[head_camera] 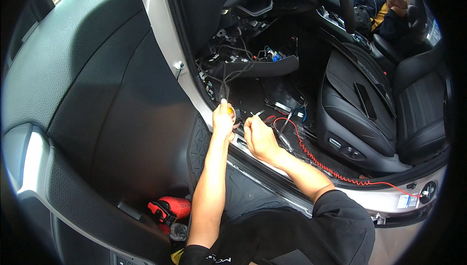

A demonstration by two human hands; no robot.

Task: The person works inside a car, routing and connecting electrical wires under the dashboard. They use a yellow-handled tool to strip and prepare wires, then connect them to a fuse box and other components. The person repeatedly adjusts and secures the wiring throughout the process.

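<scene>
My left hand (pixel 222 121) grips a bundle of black cables (pixel 225 89) that hangs down from the opened lower dashboard. A yellow-orange ring-shaped thing (pixel 231 111), perhaps a tape roll, shows at its fingers. Just to its right, my right hand (pixel 262 139) is curled with the fingertips together. From those fingertips a thin pale piece (pixel 259 113) sticks out, too small to name. Both hands are over the door sill (pixel 270 174). Loose wiring with a blue connector (pixel 277 56) lies above the lowered black trim panel (pixel 268 67).
A red coiled cord (pixel 321 163) runs from the footwell to the door pillar. Blue-handled pliers (pixel 302 113) and other tools lie in the footwell. A black phone (pixel 365 101) rests on the seat (pixel 343 82). The door pocket holds a red object (pixel 175 207). A person (pixel 386 13) is across the car.
</scene>
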